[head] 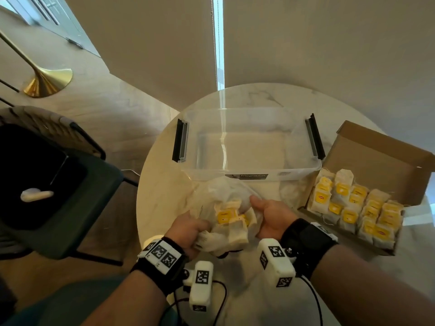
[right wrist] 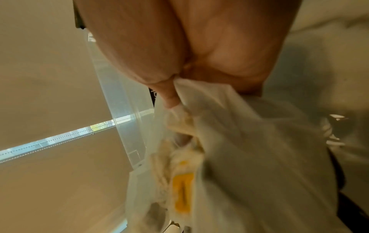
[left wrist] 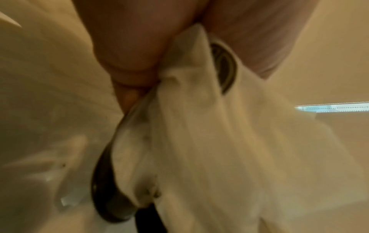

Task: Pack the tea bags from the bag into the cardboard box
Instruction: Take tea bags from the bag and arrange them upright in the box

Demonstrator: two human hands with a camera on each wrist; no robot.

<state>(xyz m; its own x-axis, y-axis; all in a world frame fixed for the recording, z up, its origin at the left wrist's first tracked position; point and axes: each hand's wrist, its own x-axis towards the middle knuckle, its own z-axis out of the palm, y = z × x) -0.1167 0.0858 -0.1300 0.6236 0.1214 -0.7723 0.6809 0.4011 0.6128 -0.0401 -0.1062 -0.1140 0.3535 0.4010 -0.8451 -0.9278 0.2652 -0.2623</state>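
I held the thin, see-through plastic bag (head: 226,196) with both hands, just above the round white marble table (head: 164,184). My left hand (head: 186,229) pinched one crinkly edge, and my right hand (head: 270,217) pinched the other edge, thumb and fingers tight on the film. Inside sat a little clump of soft white paper tea bags with yellow tags (head: 231,220).

I judged them very light and squashy. The paper looked thin, so a hard squeeze could tear it. The plastic seemed slippery and floppy, so the edges were the best place to hold. Each tea bag I would pick up by its flat sides, gently.

The brown cardboard box (head: 376,156) lay open to my right, stiff and flat-walled, already holding rows of the same tea bags. A clear hard plastic tub with black clips (head: 249,165) stood behind the bag.
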